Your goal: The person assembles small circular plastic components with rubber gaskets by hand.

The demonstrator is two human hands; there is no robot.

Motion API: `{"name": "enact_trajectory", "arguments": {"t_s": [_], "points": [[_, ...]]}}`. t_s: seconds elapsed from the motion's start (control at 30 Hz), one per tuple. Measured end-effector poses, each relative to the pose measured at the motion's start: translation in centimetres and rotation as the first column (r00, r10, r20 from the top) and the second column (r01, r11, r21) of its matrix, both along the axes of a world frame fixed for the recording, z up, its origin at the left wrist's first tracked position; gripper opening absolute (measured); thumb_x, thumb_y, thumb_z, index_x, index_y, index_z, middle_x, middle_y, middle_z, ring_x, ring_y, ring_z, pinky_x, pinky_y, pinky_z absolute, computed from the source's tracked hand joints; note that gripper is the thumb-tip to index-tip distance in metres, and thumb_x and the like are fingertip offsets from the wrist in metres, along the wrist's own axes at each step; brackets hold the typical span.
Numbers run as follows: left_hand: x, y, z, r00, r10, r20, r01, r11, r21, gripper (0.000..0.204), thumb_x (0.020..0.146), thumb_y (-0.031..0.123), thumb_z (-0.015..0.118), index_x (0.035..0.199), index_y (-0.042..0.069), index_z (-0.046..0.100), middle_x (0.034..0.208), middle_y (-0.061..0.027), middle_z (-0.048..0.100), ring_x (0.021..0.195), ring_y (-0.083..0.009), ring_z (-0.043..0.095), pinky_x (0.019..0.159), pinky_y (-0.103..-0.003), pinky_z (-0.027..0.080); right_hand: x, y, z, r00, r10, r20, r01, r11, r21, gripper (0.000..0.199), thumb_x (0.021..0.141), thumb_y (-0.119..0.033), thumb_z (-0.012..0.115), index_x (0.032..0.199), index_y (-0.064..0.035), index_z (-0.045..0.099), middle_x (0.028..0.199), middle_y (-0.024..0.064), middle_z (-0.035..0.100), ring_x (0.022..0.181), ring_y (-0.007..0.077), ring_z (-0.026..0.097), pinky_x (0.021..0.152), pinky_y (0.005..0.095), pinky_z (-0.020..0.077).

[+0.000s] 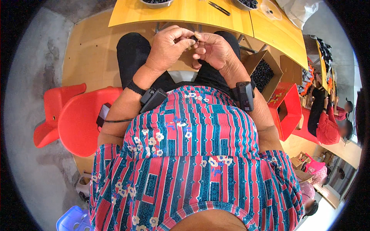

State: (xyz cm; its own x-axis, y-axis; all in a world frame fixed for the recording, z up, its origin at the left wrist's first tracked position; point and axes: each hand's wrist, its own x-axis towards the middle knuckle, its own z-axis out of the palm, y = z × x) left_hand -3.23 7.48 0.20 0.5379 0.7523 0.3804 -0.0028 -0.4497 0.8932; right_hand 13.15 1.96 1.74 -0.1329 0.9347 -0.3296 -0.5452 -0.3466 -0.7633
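Both hands meet above my lap, just short of the yellow table's edge. Between the fingertips is a small black piece [194,38], too small and too covered to name. My left hand [169,46] is closed, thumb and forefinger pinching at the piece. From the other side my right hand [216,50] pinches it with thumb and forefinger, the other fingers curled beneath. On the table [181,13] beyond lie a slim black tool [219,8], like a pen or snips, and a bowl [156,4] of small black pieces.
Another bowl [246,5] and a clear round tub [271,10] stand at the table's right. A cardboard box [277,63] of black pieces sits by my right knee, a red box [287,111] nearer. Red chairs [88,119] are at left. Other people [329,129] work at far right.
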Motion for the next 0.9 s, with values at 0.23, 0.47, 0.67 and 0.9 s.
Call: {"name": "enact_trajectory", "arguments": {"t_s": [0.23, 0.47, 0.67, 0.9], "points": [[0.3, -0.2, -0.4, 0.995, -0.034, 0.094, 0.05, 0.984, -0.172, 0.014, 0.081, 0.008, 0.063, 0.093, 0.0, 0.064, 0.075, 0.0003, 0.053, 0.069, -0.0068, 0.055, 0.058, -0.02, 0.049, 0.4, -0.2, -1.0, 0.972, 0.061, -0.228, -0.061, 0.998, 0.006, 0.023, 0.086, -0.021, 0.057, 0.09, 0.0009, 0.056, 0.076, 0.0042, 0.055, 0.058, 0.0089, 0.047, 0.062, 0.031, 0.0524], [0.3, -0.3, -0.5, 0.998, -0.009, 0.064, 0.017, 0.992, -0.122, 0.016, 0.079, 0.008, 0.066, 0.093, 0.001, 0.065, 0.077, 0.001, 0.055, 0.07, -0.0056, 0.051, 0.06, -0.02, 0.045, 0.5, -0.3, -1.3, 0.947, 0.024, -0.321, -0.043, 0.998, -0.051, 0.027, 0.087, -0.025, 0.056, 0.088, 0.0019, 0.056, 0.078, 0.007, 0.055, 0.059, 0.01, 0.045, 0.065, 0.0337, 0.0511], [0.3, -0.5, 0.0, 0.993, -0.043, 0.109, 0.068, 0.97, -0.232, 0.017, 0.078, 0.006, 0.066, 0.094, 0.001, 0.065, 0.077, 0.0025, 0.054, 0.07, -0.005, 0.05, 0.061, -0.019, 0.043, 0.8, -0.3, -1.8, 0.901, 0.076, -0.428, -0.089, 0.996, -0.012, 0.028, 0.086, -0.025, 0.057, 0.085, 0.0029, 0.055, 0.078, 0.0081, 0.054, 0.059, 0.0107, 0.046, 0.066, 0.0347, 0.0521], [0.2, -0.4, 0.1, 0.989, -0.068, 0.134, 0.1, 0.963, -0.25, 0.019, 0.079, 0.008, 0.065, 0.096, -0.001, 0.064, 0.083, -0.0042, 0.064, 0.074, -0.0084, 0.06, 0.067, -0.021, 0.05, 0.5, -0.5, -1.2, 0.917, 0.045, -0.396, -0.052, 0.999, -0.007, 0.029, 0.087, -0.026, 0.057, 0.088, 0.0032, 0.055, 0.079, 0.0091, 0.054, 0.058, 0.0112, 0.047, 0.066, 0.0356, 0.0536]]}}
